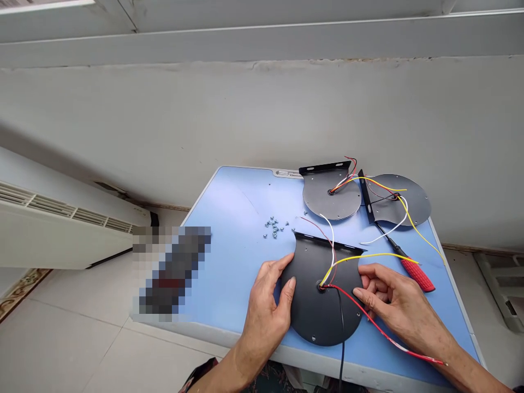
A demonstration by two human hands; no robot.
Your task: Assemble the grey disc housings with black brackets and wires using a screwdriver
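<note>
A black rounded metal plate (307, 314) with a bent flange along its far edge lies before me on the blue table. Yellow, white, red and black wires (376, 322) come out of a hole in its middle. My left hand (267, 305) grips the plate's left edge, thumb on top. At the right edge, my right hand (403, 308) pinches the rim between thumb and curled fingers, close by the red wire. Several small screws (274, 226) lie loose beyond the plate's far left corner.
Two similar wired plates, one grey (327, 206) and another (415, 202), lie at the table's far right. A screwdriver with a red handle (417, 274) rests near my right hand. A blurred dark object (176, 273) is at the left. Behind the table (229, 273) stands a wall.
</note>
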